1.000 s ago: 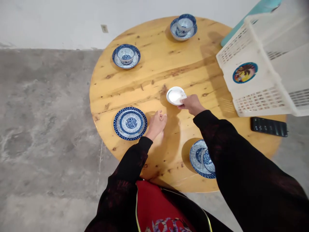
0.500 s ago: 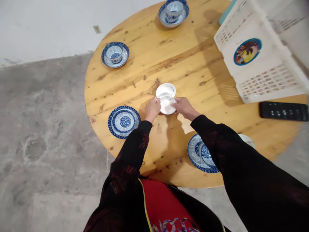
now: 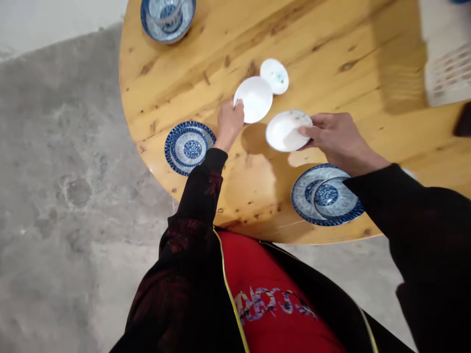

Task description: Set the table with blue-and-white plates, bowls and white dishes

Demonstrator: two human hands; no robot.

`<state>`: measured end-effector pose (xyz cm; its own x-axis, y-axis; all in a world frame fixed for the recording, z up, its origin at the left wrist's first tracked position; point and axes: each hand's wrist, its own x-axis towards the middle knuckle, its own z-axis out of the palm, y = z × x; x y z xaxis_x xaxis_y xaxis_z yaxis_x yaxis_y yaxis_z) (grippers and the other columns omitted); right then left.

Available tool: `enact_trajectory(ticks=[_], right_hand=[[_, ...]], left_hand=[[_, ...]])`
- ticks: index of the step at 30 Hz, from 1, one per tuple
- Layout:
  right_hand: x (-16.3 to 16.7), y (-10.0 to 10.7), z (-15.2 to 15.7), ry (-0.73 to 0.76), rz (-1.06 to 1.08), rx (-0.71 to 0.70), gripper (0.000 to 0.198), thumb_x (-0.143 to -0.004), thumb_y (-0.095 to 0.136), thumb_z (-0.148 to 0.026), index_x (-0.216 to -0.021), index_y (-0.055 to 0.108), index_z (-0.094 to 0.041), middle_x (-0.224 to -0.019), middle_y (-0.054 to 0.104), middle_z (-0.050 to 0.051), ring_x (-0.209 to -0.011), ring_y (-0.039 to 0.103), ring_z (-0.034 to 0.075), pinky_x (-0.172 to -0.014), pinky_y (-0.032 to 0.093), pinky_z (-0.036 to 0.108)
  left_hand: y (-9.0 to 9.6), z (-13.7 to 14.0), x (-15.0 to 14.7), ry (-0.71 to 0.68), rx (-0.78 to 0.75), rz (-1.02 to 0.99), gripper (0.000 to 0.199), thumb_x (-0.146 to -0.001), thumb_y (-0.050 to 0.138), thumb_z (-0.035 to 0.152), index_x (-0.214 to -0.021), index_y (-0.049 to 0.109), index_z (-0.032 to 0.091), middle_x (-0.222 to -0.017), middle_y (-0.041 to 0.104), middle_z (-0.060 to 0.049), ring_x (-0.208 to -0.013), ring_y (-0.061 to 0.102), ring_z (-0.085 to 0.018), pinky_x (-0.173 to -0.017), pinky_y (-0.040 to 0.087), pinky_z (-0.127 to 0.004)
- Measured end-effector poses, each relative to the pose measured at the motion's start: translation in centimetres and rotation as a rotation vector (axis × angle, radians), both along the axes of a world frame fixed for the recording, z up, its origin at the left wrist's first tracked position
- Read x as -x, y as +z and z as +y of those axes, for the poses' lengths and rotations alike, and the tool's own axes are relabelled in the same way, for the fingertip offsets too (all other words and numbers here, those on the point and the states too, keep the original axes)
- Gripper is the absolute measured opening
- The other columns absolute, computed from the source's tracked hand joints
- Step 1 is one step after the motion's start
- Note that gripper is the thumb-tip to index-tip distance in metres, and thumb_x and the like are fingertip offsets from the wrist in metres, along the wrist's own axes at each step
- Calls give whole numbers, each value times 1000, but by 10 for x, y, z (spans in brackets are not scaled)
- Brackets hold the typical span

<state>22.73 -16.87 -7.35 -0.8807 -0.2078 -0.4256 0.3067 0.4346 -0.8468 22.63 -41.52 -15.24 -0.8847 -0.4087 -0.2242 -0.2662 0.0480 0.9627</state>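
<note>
My left hand [image 3: 231,120] is closed on the near-left rim of a white bowl [image 3: 253,99] above the middle of the table. Beyond that bowl, close to its far right edge, lies a small white dish [image 3: 274,76] with a faint greenish pattern. My right hand [image 3: 331,135] pinches a white saucer [image 3: 288,131] with its thumb over the rim, apart from the bowl and to its right. Below my right wrist a blue-and-white bowl [image 3: 327,193] rests on a blue-and-white plate [image 3: 303,189].
Stacked blue-and-white plates [image 3: 191,149] lie at the table's left edge. A blue-rimmed dish [image 3: 172,34] with a glassy bowl stands at the far left. At the right are a white plastic basket [image 3: 441,59] and a dark object [image 3: 462,120] on the wooden table [image 3: 206,59].
My hands have moved apart: the right has drawn the white saucer to the right, the left keeps the white bowl. A small white dish now shows beyond. My view has tilted down.
</note>
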Motion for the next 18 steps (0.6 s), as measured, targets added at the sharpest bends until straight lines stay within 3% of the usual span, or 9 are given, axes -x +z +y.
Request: enact_trajectory(ticks=[3, 7, 12, 18], right_hand=[[-38, 1, 7, 37, -59, 50, 6, -90, 72, -16, -93, 71, -10, -87, 72, 8, -77, 67, 17, -72, 68, 36], [-95, -11, 2, 51, -163, 125, 18, -80, 78, -28, -90, 73, -14, -89, 74, 8, -77, 67, 19, -63, 64, 31], [-147, -38, -17, 61, -252, 186, 21, -73, 75, -33, -87, 73, -18, -87, 74, 6, -78, 70, 22, -62, 63, 32], [-159, -72, -56, 20, -188, 169, 23, -73, 70, -31, -89, 72, -15, -85, 74, 7, -75, 69, 22, -64, 63, 33]], left_hand=[[24, -5, -19, 37, -139, -36, 16, -100, 65, 33, -96, 69, 18, -90, 74, -8, -93, 71, -24, -89, 65, -43], [58, -17, -66, 82, -215, 35, 19, -102, 63, 32, -101, 68, 14, -94, 74, -8, -104, 72, -23, -92, 64, -41], [80, -31, -154, 200, -136, 79, 35, -91, 75, 49, -98, 69, 15, -88, 73, -6, -95, 73, -22, -78, 64, -31], [97, -29, -271, 442, -104, -69, 46, -73, 81, 58, -82, 68, 15, -75, 70, -5, -73, 69, -18, -55, 53, -22]])
